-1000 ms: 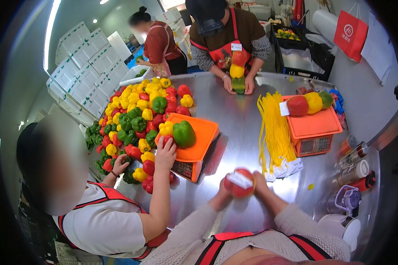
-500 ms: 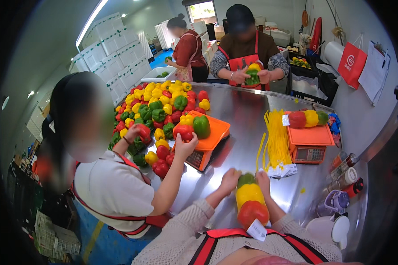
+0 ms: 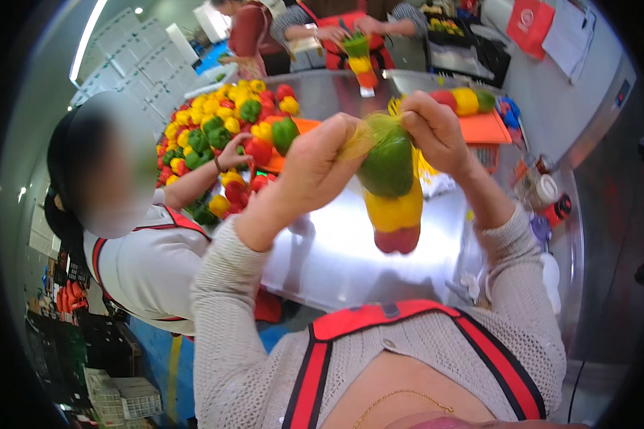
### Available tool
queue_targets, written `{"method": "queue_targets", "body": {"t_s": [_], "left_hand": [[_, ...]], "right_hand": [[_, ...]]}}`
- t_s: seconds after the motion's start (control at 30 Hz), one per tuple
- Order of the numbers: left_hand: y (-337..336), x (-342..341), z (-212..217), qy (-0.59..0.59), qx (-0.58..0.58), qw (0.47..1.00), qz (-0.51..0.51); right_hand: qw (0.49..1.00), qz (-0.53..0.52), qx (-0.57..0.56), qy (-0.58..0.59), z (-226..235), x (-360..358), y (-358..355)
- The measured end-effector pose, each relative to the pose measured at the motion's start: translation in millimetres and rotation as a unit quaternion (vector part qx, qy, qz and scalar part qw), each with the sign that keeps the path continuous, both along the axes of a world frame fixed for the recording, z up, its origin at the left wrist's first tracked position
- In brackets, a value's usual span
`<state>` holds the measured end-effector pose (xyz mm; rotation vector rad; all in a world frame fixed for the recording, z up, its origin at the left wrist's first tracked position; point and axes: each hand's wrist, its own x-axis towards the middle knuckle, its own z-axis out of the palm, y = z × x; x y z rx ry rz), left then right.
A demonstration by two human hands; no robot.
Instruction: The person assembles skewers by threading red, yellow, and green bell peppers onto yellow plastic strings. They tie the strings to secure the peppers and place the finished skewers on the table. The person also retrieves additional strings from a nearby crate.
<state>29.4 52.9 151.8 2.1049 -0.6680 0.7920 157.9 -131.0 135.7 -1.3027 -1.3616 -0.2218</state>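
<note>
A yellow net bag (image 3: pixel 363 137) hangs between my hands above the steel table. Inside it a green bell pepper (image 3: pixel 388 166) is on top, a yellow bell pepper (image 3: pixel 395 209) below, and a red bell pepper (image 3: pixel 398 239) lowest. My left hand (image 3: pixel 320 168) grips the gathered netting on the left with curled fingers. Close beside the green pepper, my right hand (image 3: pixel 436 134) pinches the netting's upper end. No label shows on the bag from this side.
A bell pepper heap (image 3: pixel 211 118) covers the table's far left. A co-worker (image 3: pixel 147 257) at my left touches a red pepper by an orange scale (image 3: pixel 304 127). Another orange scale (image 3: pixel 485 130) bears packed peppers (image 3: pixel 467 101). Bottles (image 3: pixel 544 189) line the right edge. Across the table, a co-worker's hands (image 3: pixel 350 30) hold bagged peppers.
My hands have raised the net bag of peppers from low by my body to higher over the table. The view has tilted down. The co-worker opposite now holds the peppers hanging down.
</note>
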Motion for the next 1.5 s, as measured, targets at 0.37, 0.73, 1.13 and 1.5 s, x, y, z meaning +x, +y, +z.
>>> {"method": "queue_targets", "body": {"t_s": [0.37, 0.73, 1.13, 1.5], "left_hand": [[6, -17, -4, -0.07, 0.405, 0.91, 0.055], [2, -4, -46, 0.122, 0.16, 0.979, 0.016], [-1, -1, -52, 0.133, 0.171, 0.976, 0.02], [2, 18, -69, 0.07, 0.061, 0.995, 0.022]], "right_hand": [[0.887, -0.138, -0.183, -0.4, -19, 4, -31], [0.959, -0.029, -0.174, -0.221, -41, -18, -24], [0.983, 0.023, -0.116, 0.14, -83, -27, -22], [0.869, 0.04, -0.015, 0.493, -148, -21, 4]]}}
